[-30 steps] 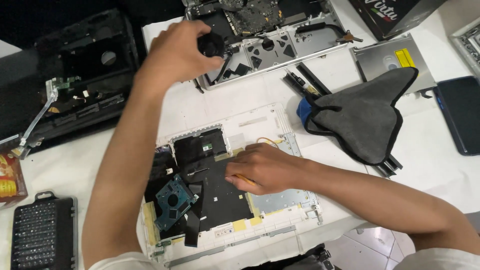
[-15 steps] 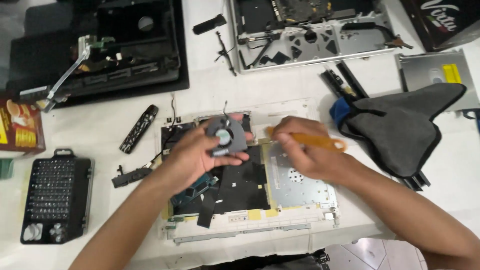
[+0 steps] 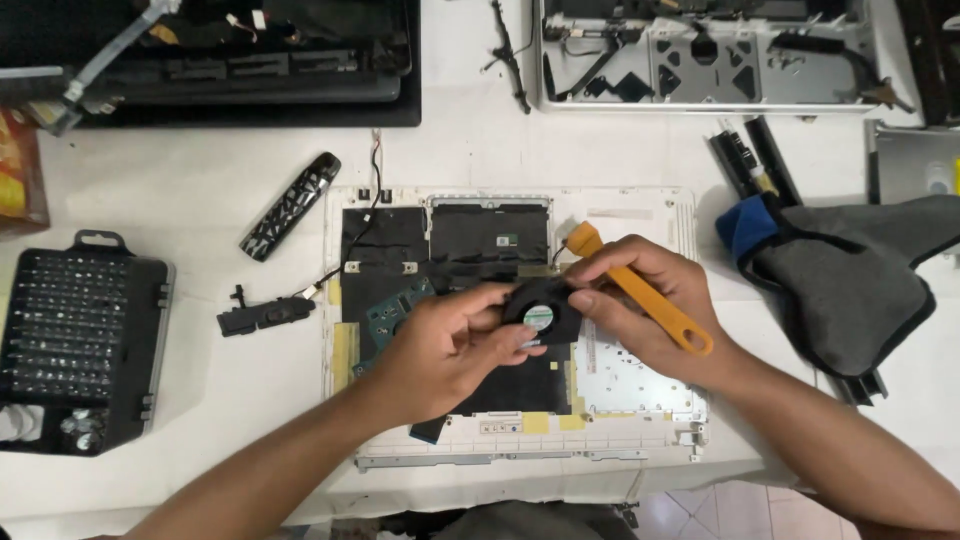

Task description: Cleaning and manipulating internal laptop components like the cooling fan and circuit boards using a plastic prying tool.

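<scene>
Your left hand (image 3: 450, 345) and right hand (image 3: 650, 310) both pinch the black fan (image 3: 540, 305) above the opened white laptop shell (image 3: 640, 205); right also closed around the orange pry tool (image 3: 640, 290). Fan handling step, likely; next calls for steady two-hand control.

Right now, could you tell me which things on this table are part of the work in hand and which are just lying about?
In hand:
left hand and right hand on the small black fan
orange pry tool
opened white laptop base

Lying about:
screwdriver bit case
grey pouch
black speaker bar
silver laptop shell
</scene>
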